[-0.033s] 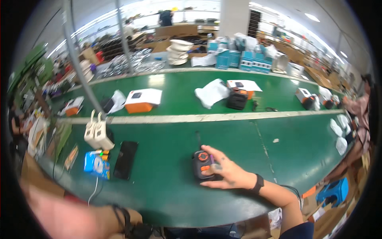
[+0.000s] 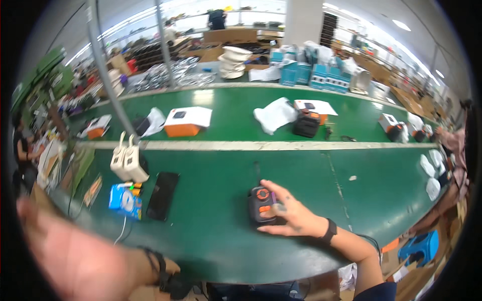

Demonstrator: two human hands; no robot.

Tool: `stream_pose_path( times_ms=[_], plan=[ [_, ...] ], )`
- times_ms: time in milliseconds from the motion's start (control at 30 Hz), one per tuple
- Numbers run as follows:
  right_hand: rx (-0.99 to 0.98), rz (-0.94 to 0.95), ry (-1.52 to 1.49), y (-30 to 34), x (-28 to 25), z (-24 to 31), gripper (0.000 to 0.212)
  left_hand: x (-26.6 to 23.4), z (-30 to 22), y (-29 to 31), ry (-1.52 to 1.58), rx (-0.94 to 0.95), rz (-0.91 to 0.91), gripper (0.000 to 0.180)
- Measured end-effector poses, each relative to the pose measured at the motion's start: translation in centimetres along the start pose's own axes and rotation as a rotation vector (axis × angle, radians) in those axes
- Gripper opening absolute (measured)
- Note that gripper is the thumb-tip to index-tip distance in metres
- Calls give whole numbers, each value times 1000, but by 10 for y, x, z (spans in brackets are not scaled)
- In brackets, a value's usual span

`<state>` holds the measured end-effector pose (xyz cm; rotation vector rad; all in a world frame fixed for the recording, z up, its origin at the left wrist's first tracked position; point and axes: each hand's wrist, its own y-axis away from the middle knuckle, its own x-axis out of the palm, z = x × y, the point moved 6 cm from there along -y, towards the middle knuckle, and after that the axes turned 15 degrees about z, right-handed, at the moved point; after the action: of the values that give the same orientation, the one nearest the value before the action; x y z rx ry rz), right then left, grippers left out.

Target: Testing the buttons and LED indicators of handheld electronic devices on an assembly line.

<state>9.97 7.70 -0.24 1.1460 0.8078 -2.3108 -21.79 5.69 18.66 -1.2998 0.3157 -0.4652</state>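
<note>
My right hand [image 2: 293, 215] is closed round the side of a small black walkie-talkie [image 2: 257, 204] lying on the green bench. The walkie-talkie has an orange ring, orange buttons and a thin dark antenna pointing away from me. A finger lies across its front by the orange buttons. Raised close to the camera at the lower left is my left hand [image 2: 75, 251], smeared by motion. Its fingers are too blurred to read. Nearest to it on the bench are a blue-and-white packet [image 2: 125, 200] and a black phone-like slab [image 2: 163, 195].
Two cream handsets with antennas [image 2: 129, 163] stand at the left. Across the pale ledge [image 2: 226, 145], a green conveyor belt [image 2: 226, 115] carries orange-and-white boxes [image 2: 186, 122], a white bag [image 2: 275, 115] and a black device [image 2: 306, 124]. A slanting metal post [image 2: 108, 75] rises at left. Someone stands at far right.
The view has shifted slightly, so the bench things appear a little further right. My left hand shows more fully at the lower left. My right hand stays on the walkie-talkie.
</note>
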Motion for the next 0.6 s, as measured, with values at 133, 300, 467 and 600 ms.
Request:
stream_pose_path(
  times_ms=[133,300,467,600],
  plan=[
    [55,17,13,0,0,-1,33,12,9,-3,1,-25,51,53],
    [42,38,-4,-4,3,-1,34,39,30,9,-22,-123,173,55],
    [45,35,-12,-3,1,-3,35,67,66,18,-61,-263,325,58],
    [41,31,15,-2,1,-2,38,69,78,27,-140,-314,389,61]
  ],
)
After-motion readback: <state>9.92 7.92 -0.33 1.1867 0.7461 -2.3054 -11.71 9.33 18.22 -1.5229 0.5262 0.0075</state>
